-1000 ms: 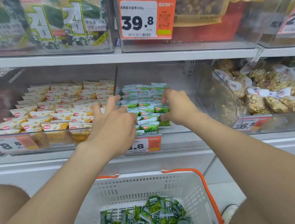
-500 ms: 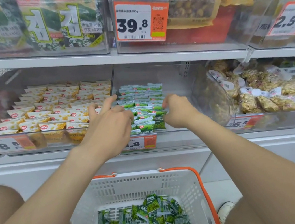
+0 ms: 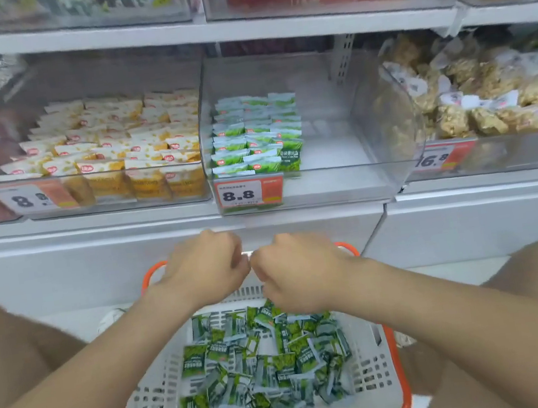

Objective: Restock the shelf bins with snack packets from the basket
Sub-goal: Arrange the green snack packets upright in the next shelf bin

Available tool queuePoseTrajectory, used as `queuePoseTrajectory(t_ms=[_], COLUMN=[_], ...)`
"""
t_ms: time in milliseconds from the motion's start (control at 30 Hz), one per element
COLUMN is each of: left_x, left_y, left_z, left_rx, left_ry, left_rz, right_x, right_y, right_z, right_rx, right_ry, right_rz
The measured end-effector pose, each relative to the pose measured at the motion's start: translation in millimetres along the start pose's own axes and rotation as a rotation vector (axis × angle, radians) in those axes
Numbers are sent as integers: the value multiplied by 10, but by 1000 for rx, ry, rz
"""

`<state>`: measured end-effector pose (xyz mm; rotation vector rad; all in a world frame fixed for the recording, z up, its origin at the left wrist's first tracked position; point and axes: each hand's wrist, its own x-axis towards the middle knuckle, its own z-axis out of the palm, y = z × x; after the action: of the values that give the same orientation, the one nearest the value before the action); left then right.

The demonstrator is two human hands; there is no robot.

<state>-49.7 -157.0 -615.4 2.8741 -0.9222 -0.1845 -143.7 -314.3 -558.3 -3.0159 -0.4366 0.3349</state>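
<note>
On the far left is a clear plastic bin [image 3: 116, 207] on the shelf. It is full of little yellow and white snack packets [image 3: 114, 146] in rows. A white and orange price tag [image 3: 32, 199] on its front says 8.8.

Lower down is my left hand [image 3: 201, 272]. Its fingers are curled into a fist, and I see only the back of it. It hangs over the far edge of the white plastic basket with the orange rim [image 3: 143, 404], which sits low between my knees.

Up on the shelf in the middle is another clear plastic bin [image 3: 339, 145]. Small green and white snack packets [image 3: 254, 136] stand in neat rows along its left side. The right side of its floor is bare. An orange price tag [image 3: 249, 192] on the front also says 8.8.

Inside the basket is a messy pile of loose green snack packets [image 3: 263, 367]. They lie every which way.

My right hand [image 3: 299, 270] is just beside my left one, knuckles close together. Its fingers are curled into a fist too. It hangs over the far end of the pile, and I cannot tell if it touches a packet.

On the right is a third clear bin [image 3: 496, 161] with lumpy brown snack bags [image 3: 473, 95]. Its blurry tag [image 3: 437, 157] says 16.8.
</note>
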Motion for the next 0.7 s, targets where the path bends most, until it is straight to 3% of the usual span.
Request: queuePoseTrajectory(t_ms=[200,333,533,700], left_x=[-238,-483,-594,-639], left_y=[-1,-95,-119,9], left_z=[1025,1768,2366,2471], left_rx=[154,293,253,298], left_ry=[-605,-930,-1167,-1208], left_rz=[108,183,158,142], right_x=[-62,-88,-71,-42], right_y=[-1,32,89,102], right_z=[666,849,1031,1114], right_rx=[-157,-139,-156,-171], right_ry=[-440,-531,-567,-607], right_rz=[-133,-177,-198,-224])
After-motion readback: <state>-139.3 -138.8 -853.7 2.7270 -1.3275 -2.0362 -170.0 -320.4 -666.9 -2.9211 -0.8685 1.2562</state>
